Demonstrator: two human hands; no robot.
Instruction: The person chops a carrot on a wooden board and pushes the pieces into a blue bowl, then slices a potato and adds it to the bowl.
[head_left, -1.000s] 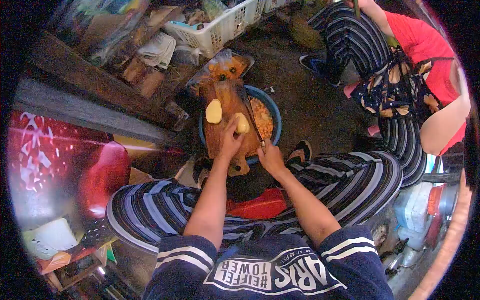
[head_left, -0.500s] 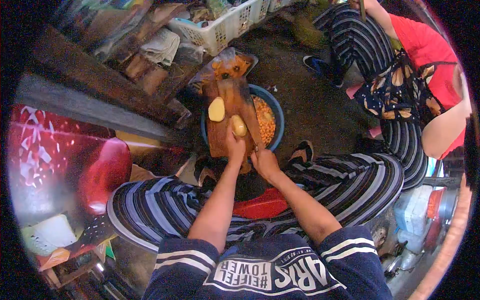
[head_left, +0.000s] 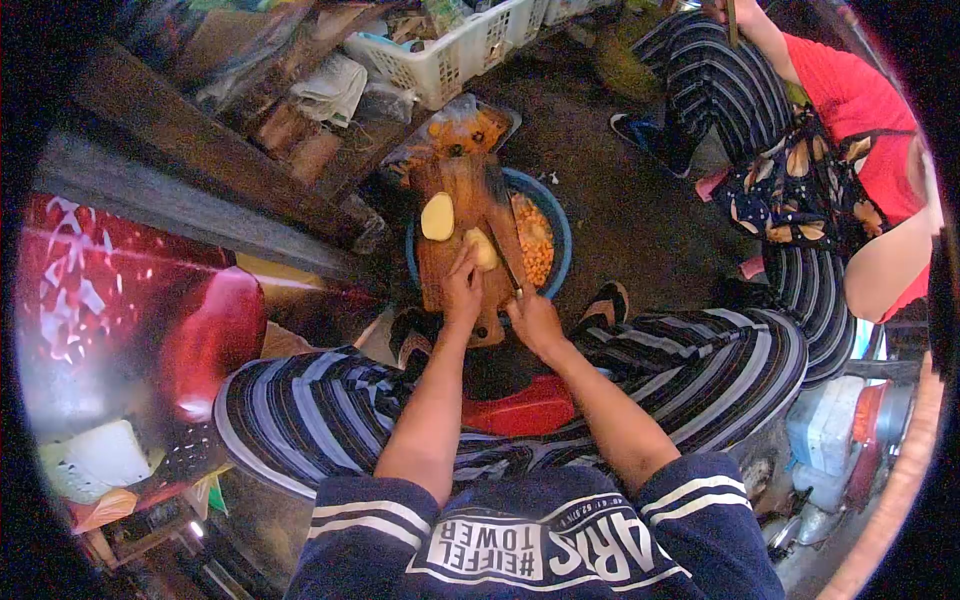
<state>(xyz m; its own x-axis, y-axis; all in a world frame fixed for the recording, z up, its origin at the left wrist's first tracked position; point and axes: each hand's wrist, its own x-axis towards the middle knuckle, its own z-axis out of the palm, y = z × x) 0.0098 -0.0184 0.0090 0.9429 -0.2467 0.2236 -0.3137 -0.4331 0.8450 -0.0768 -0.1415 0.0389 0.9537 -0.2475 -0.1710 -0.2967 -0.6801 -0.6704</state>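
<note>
A wooden cutting board [head_left: 437, 272] rests across a blue basin [head_left: 562, 240] that holds small diced orange pieces [head_left: 537, 245]. On the board lies a pale potato half [head_left: 437, 217], its flat cut face up. Just right of it, the fingers of my left hand [head_left: 462, 290] grip another potato piece [head_left: 483, 250] against the wood. My right hand [head_left: 533, 318] is closed around the handle of a knife [head_left: 508, 262]. The blade points away from me along the right side of the held potato; whether it touches is hard to see.
Behind the board sits a plastic bag with orange contents [head_left: 460, 132]. A white plastic crate [head_left: 440, 75] stands farther back, with wooden planks [head_left: 215, 155] to the left. Another person in a red top [head_left: 850, 90] sits at the right.
The knife has come left, close to the held potato piece. My left fingers have shifted on that piece, and it shows more of its pale side.
</note>
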